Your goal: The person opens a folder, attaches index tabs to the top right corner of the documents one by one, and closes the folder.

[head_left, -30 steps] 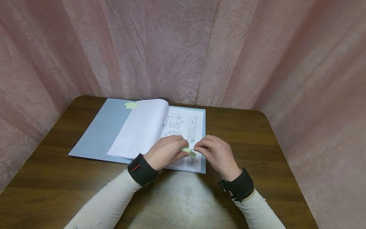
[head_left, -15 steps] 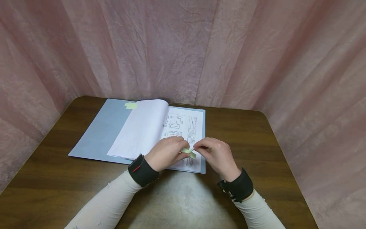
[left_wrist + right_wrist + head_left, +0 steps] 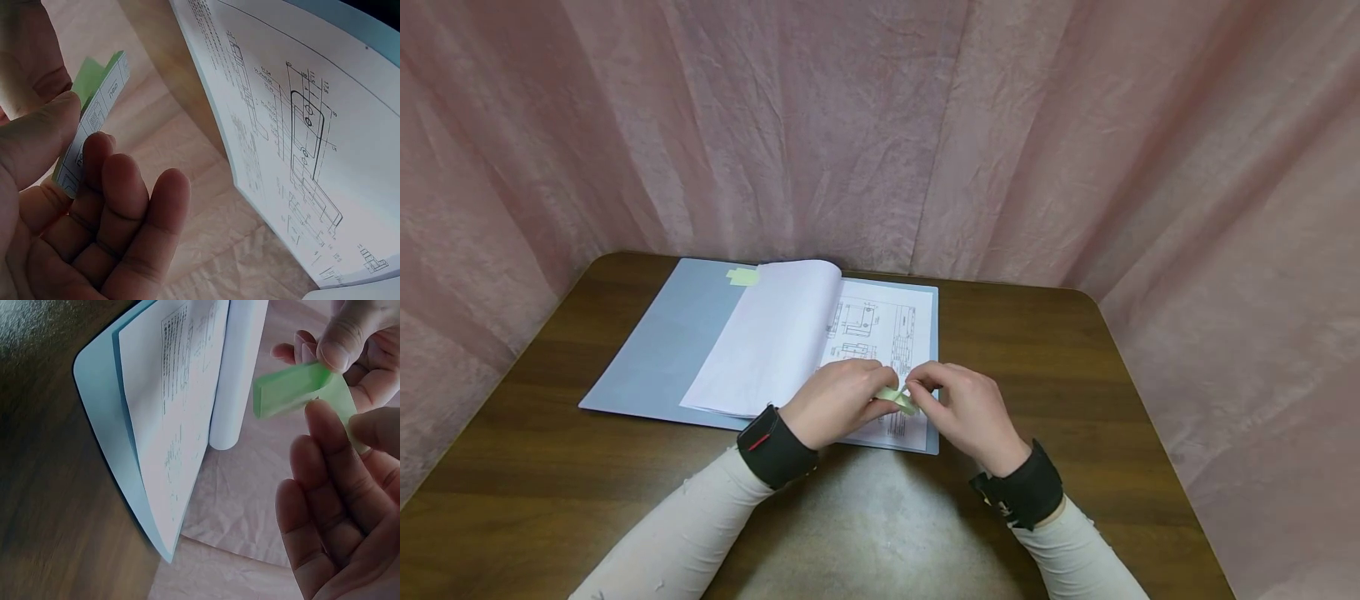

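Between the left hand's [image 3: 838, 398] thumb and fingers is a thin pad of light green sticky notes [image 3: 100, 115], its printed white backing facing the left wrist camera. The right hand [image 3: 973, 408] pinches the edge of one green sheet [image 3: 342, 400], which bends away from the pad in the right wrist view. Both hands are close together over the lower part of a page with a technical drawing [image 3: 857, 321]. That page lies in an open light blue folder [image 3: 651, 350]. The left hand hides part of the page.
A turned white sheet [image 3: 767, 333] curves over the folder's left side. From its upper left edge sticks a green sticky note [image 3: 742, 277]. The folder lies on a brown wooden table [image 3: 1030, 333], with pink curtains [image 3: 865, 133] behind and at the sides.
The right hand has shifted slightly left, closer to the left hand, and the green sheet now bends up from the pad. The folder and pages stay as they were.
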The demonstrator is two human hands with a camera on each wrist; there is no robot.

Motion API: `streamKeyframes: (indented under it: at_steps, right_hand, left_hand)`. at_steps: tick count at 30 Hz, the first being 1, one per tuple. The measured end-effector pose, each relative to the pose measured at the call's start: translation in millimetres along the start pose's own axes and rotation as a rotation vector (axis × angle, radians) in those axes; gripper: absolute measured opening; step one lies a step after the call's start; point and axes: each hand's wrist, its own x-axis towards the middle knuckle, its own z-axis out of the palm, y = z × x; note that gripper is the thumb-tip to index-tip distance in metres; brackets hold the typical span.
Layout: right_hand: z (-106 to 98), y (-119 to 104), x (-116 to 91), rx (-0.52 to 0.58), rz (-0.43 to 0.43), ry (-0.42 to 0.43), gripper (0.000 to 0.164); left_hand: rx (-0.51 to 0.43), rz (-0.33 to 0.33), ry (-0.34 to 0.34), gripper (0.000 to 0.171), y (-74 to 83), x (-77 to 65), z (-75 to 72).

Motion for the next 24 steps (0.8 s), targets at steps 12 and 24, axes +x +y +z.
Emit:
streamKeyframes:
  at_steps: [12, 24]
  right_hand:
    - [-1.3, 1.5, 1.5, 0.058, -0.019, 0.029, 0.006]
    - [-3.1, 0.6, 1.7, 0.076, -0.04, 0.09, 0.01]
  left_hand:
    - [-0.087, -0.005, 0.031, 0.022, 2.8, 3.8, -1.2]
    - [-0.128, -0.034, 0.071, 0.02, 4.3, 4.6, -3.9]
